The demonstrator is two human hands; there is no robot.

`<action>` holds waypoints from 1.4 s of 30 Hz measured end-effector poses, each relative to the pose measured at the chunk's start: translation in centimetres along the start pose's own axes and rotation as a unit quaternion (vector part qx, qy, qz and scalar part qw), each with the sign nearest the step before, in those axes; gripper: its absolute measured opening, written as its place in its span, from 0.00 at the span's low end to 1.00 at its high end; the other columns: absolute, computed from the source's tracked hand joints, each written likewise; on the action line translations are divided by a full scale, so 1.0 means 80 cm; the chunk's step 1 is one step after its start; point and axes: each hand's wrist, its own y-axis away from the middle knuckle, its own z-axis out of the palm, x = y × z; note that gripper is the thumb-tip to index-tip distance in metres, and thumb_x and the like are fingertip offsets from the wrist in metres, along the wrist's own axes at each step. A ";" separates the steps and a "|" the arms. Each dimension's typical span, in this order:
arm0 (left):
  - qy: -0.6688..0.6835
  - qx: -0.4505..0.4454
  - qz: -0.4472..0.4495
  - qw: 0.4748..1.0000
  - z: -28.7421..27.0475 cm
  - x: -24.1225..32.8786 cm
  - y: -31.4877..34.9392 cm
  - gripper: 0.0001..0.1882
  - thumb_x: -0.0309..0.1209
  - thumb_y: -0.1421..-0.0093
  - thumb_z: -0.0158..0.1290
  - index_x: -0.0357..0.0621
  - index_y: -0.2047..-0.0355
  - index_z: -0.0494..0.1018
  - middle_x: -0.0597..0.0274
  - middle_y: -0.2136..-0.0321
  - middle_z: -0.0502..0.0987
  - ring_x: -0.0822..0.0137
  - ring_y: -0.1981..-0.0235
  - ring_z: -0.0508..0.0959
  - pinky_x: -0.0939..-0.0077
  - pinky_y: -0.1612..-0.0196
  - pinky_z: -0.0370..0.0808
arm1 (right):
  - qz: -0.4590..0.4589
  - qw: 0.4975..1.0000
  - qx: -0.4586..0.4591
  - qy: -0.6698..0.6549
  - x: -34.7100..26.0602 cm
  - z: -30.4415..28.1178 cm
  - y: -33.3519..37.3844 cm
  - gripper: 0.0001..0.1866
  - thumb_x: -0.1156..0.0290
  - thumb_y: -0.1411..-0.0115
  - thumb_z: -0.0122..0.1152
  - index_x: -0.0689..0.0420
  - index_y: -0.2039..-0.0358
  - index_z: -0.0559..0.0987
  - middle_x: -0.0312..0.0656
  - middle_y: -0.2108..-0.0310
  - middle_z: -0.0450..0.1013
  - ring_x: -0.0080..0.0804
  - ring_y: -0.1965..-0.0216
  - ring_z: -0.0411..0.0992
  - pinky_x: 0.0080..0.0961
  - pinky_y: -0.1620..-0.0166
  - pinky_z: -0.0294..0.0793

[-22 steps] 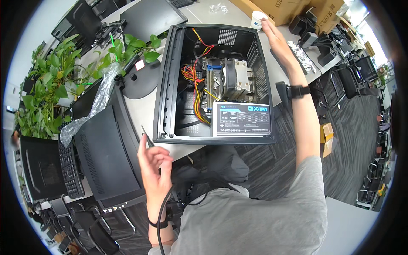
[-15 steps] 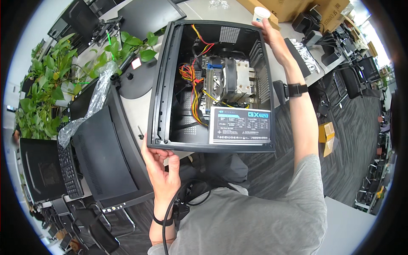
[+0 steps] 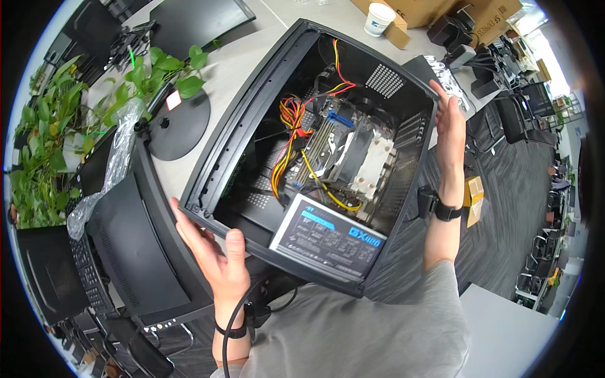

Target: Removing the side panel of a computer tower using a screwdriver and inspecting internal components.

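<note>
An open black computer case (image 3: 230,135) is turned askew between my hands, its near end overhanging the desk. My left hand (image 3: 217,255) holds its near left corner, thumb raised and fingers partly hidden against the edge. On the far right corner, my right hand (image 3: 450,129) presses with fingers extended along the side. Inside are a power supply (image 3: 328,239) with a printed label at the near end, a CPU cooler (image 3: 372,164) with a light metal top, and a bundle of red, yellow and black cables (image 3: 291,113). A blue slot (image 3: 340,118) shows on the motherboard.
A white paper cup (image 3: 379,19) stands beyond the case near cardboard boxes (image 3: 425,9). To the left are a black monitor (image 3: 135,242), a round monitor base (image 3: 183,129), clear plastic wrap (image 3: 120,157) and a leafy plant (image 3: 47,126). White cables (image 3: 444,75) lie at right.
The case has rotated clockwise and its near end has swung toward me. My right hand has come nearer, away from the cup, staying at the far right corner; my left hand has shifted left.
</note>
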 end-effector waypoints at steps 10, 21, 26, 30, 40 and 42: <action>-0.118 -0.006 0.006 0.993 0.003 0.010 -0.040 0.41 0.35 0.33 0.53 0.32 0.26 0.49 0.46 0.35 0.61 0.52 0.31 0.61 0.62 0.27 0.50 | -0.077 0.993 0.011 0.094 -0.040 -0.020 0.038 0.28 0.58 0.30 0.60 0.62 0.36 0.75 0.34 0.56 0.75 0.21 0.55 0.70 0.20 0.49 0.68; -0.060 0.031 0.019 0.998 0.019 -0.003 -0.039 0.41 0.37 0.33 0.47 0.29 0.26 0.47 0.41 0.27 0.53 0.47 0.27 0.56 0.55 0.26 0.47 | -0.176 0.749 -0.527 0.360 -0.114 0.117 -0.067 0.06 0.75 0.37 0.64 0.65 0.65 0.83 0.49 0.70 0.80 0.43 0.68 0.79 0.33 0.65 0.77; -0.074 0.026 0.019 0.997 0.017 -0.007 -0.039 0.43 0.42 0.32 0.47 0.28 0.26 0.45 0.39 0.27 0.52 0.46 0.27 0.55 0.54 0.26 0.48 | 0.059 0.683 -0.572 0.450 -0.097 0.163 -0.081 0.10 0.72 0.39 0.64 0.66 0.64 0.85 0.55 0.70 0.81 0.47 0.66 0.83 0.39 0.60 0.80; -0.092 0.025 0.009 0.995 0.016 -0.006 -0.040 0.47 0.49 0.32 0.47 0.26 0.26 0.45 0.38 0.27 0.51 0.47 0.28 0.57 0.54 0.27 0.50 | 0.020 0.686 -0.572 0.448 -0.078 0.166 -0.085 0.10 0.72 0.38 0.64 0.68 0.63 0.84 0.57 0.71 0.81 0.45 0.72 0.82 0.39 0.63 0.80; -0.080 0.040 -0.007 0.996 0.021 -0.009 -0.044 0.51 0.55 0.34 0.48 0.26 0.26 0.44 0.38 0.27 0.50 0.48 0.31 0.59 0.53 0.29 0.53 | 0.175 0.641 -0.616 0.424 -0.042 0.177 -0.114 0.11 0.68 0.34 0.65 0.65 0.62 0.84 0.41 0.73 0.81 0.26 0.74 0.79 0.28 0.67 0.78; -0.080 0.042 -0.017 0.996 0.020 -0.009 -0.043 0.52 0.56 0.35 0.48 0.26 0.26 0.44 0.38 0.27 0.50 0.48 0.31 0.59 0.53 0.29 0.53 | 0.188 0.640 -0.617 0.418 -0.041 0.180 -0.113 0.12 0.67 0.34 0.65 0.65 0.62 0.84 0.40 0.71 0.81 0.25 0.73 0.79 0.27 0.67 0.79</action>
